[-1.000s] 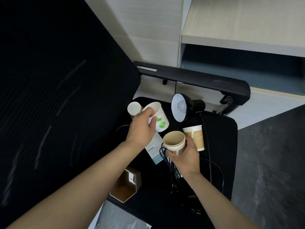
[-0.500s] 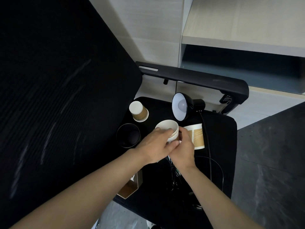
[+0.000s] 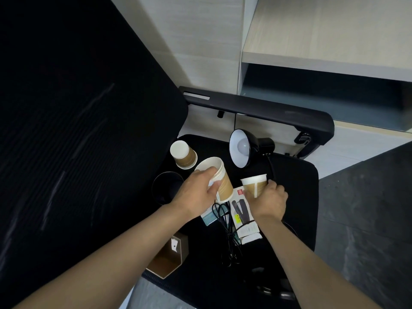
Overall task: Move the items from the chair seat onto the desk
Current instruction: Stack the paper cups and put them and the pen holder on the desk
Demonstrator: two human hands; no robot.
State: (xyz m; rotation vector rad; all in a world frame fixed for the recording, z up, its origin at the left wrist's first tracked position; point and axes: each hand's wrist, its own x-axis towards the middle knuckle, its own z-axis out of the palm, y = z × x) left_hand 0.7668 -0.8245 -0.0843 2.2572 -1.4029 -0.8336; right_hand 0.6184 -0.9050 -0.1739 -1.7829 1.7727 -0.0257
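Risk, stack: the left hand (image 3: 199, 191) grips nested paper cups (image 3: 217, 179) near the rim, tilted toward the chair back; I judge that a loose inner cup could slide out if the tilt grows during the lift.
Risk, cord: the lamp cord (image 3: 225, 221) loops right under both hands, and the right knuckles are close to where it leaves the desk lamp (image 3: 242, 147); a snagged finger could, in my view, drag the lamp across the seat.
Risk, crush: the cups are thin paper, so a hard squeeze may dent them.
Left hand pose: reaching in from lower left, thumb on the near wall, fingers over the rim and curled round the stack, which is held clear of the chair seat (image 3: 296, 186).
Right hand pose: reaching in from lower right, back of the hand up, fingers wrapped round the lower part of the single cup (image 3: 255, 185); whether that cup rests on the seat or is just off it is hard to tell.
Right hand (image 3: 268, 200) location: above the printed packet (image 3: 243, 214).
Task items' place: all on or over the seat, none on the desk (image 3: 323, 32), which lies at upper right, well apart.
Other seat items: one upside-down cup (image 3: 184, 154) near the chair back, a black round container (image 3: 166, 187) beside it, and a hexagonal box (image 3: 168, 257) at the near edge.
Step in hand: gathering cups, probably to nest the single one with the stack before carrying.
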